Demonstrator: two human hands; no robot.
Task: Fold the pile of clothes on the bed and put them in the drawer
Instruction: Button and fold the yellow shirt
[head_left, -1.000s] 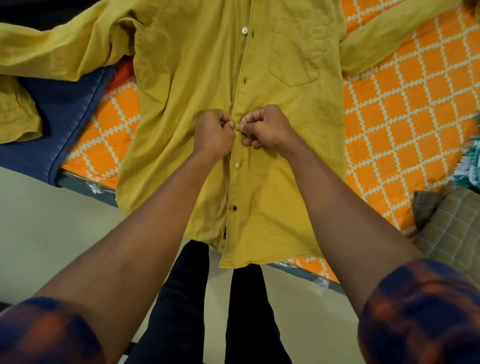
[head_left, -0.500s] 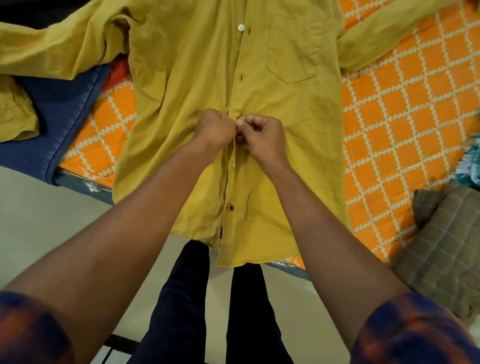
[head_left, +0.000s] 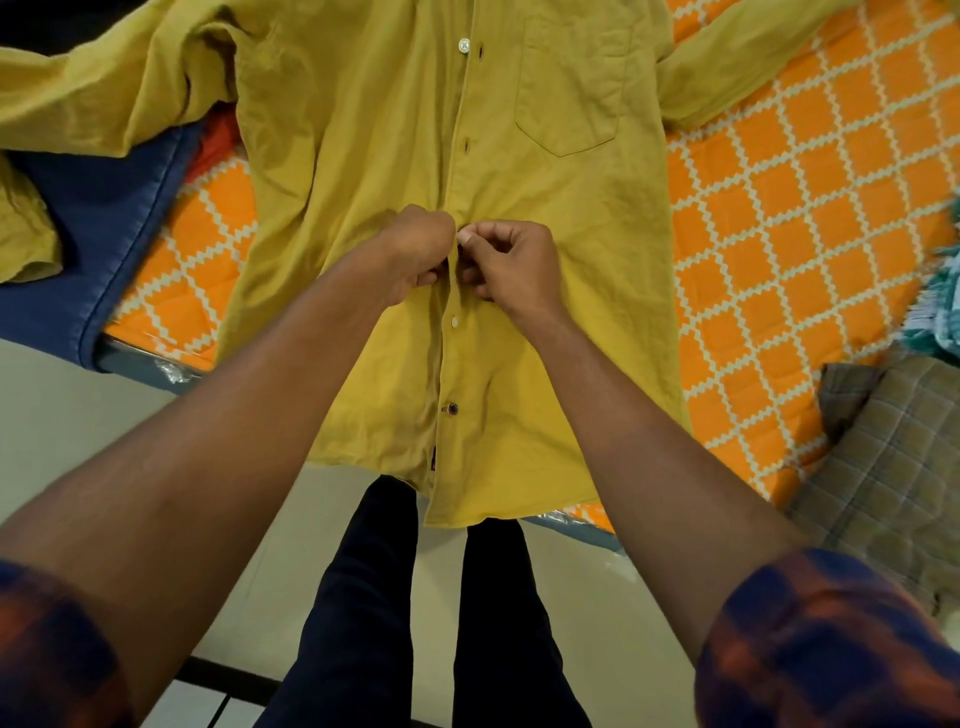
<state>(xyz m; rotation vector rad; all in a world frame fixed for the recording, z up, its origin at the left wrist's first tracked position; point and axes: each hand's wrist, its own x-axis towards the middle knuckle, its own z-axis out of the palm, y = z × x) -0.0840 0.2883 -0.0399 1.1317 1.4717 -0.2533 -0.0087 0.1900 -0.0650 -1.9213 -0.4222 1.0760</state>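
A mustard-yellow shirt (head_left: 571, 270) lies front-up on the bed (head_left: 810, 218), which has an orange and white patterned cover. The shirt's sleeves are spread to both sides and its hem hangs over the bed's near edge. My left hand (head_left: 415, 249) and my right hand (head_left: 511, 265) meet at the middle of the button placket. Each pinches one edge of the placket between thumb and fingers. A white button shows just below my hands and a dark one lower down. No drawer is in view.
A blue garment (head_left: 98, 244) lies at the left under the shirt's sleeve, with a bit of red cloth (head_left: 215, 140) beside it. A grey checked cloth (head_left: 893, 457) and a teal patterned cloth (head_left: 943, 306) lie at the right. My legs stand on a pale floor (head_left: 67, 415).
Both hands have stayed at the same spot on the placket, their fingers shifting slightly. The camera view has dropped a little, so the shirt sits higher in the frame.
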